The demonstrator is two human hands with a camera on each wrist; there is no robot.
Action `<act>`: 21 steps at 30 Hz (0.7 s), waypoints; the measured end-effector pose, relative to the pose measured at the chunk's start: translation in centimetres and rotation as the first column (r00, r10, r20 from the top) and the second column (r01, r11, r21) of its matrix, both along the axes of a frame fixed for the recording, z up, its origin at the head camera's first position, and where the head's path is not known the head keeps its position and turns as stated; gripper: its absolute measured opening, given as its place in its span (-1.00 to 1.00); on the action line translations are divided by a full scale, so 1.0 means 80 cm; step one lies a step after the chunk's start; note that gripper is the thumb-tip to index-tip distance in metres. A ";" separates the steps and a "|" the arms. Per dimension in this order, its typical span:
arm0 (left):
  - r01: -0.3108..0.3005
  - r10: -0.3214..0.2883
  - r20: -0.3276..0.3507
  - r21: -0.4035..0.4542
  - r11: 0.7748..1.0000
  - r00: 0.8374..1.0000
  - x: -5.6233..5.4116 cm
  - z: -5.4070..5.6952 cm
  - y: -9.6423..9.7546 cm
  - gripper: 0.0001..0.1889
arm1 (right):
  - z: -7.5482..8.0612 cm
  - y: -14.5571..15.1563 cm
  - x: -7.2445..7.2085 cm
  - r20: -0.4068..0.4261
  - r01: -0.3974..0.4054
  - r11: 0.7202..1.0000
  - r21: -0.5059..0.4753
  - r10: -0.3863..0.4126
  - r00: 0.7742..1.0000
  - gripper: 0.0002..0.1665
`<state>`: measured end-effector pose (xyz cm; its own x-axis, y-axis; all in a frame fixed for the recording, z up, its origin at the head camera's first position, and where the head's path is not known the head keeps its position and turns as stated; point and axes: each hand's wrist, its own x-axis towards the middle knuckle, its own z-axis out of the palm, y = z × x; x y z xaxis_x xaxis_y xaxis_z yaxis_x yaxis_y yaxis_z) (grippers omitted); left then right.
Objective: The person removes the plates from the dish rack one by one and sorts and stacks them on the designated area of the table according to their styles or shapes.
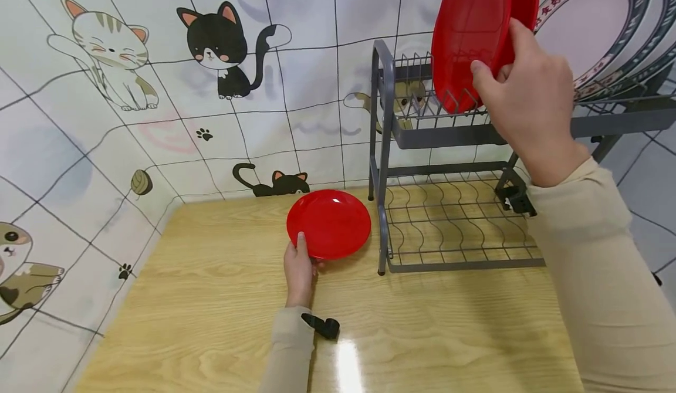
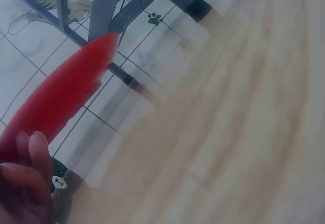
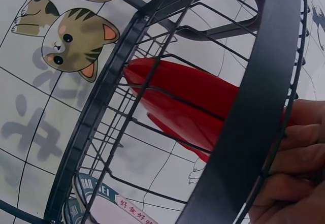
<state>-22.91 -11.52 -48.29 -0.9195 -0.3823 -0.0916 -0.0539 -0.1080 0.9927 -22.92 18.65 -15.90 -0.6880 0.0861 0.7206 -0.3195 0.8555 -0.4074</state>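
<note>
My left hand (image 1: 299,273) grips the near-left rim of a round red plate (image 1: 330,223), thumb on top and fingers beneath. Seen from the left wrist, that plate (image 2: 66,89) is tilted, its edge towards the rack. Up at the rack's top tier, my right hand (image 1: 533,97) pinches a larger red plate (image 1: 467,35) by its right rim. This plate stands on edge among the wires, with a second red plate (image 1: 526,0) just behind it. From below, the right wrist view shows the red plate (image 3: 188,89) through the wires, the fingers (image 3: 294,168) at its outer side.
The grey two-tier dish rack (image 1: 443,141) stands on the wooden table (image 1: 211,299) against a tiled wall with cat drawings. Several patterned white plates (image 1: 591,23) stand upright at the right of its top tier. Bare wires form the lower tier (image 1: 459,223).
</note>
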 end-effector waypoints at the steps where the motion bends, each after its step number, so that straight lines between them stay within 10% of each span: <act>1: 0.005 -0.005 -0.004 -0.014 1.000 1.000 0.000 0.000 0.000 -0.56 | 0.001 -0.001 0.000 0.015 0.005 1.000 0.007 -0.005 1.000 -0.35; 21: 0.179 -0.178 0.021 -0.151 0.972 0.984 -0.004 0.000 -0.008 -0.76 | -0.005 -0.007 0.000 0.109 0.067 0.994 -0.083 -0.058 0.992 -0.30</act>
<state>-23.21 -12.17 -48.30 -0.9736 -0.2221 -0.0526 -0.0665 0.0555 0.9962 -22.91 18.06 -16.27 -0.7518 0.1903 0.6313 -0.2175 0.8323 -0.5099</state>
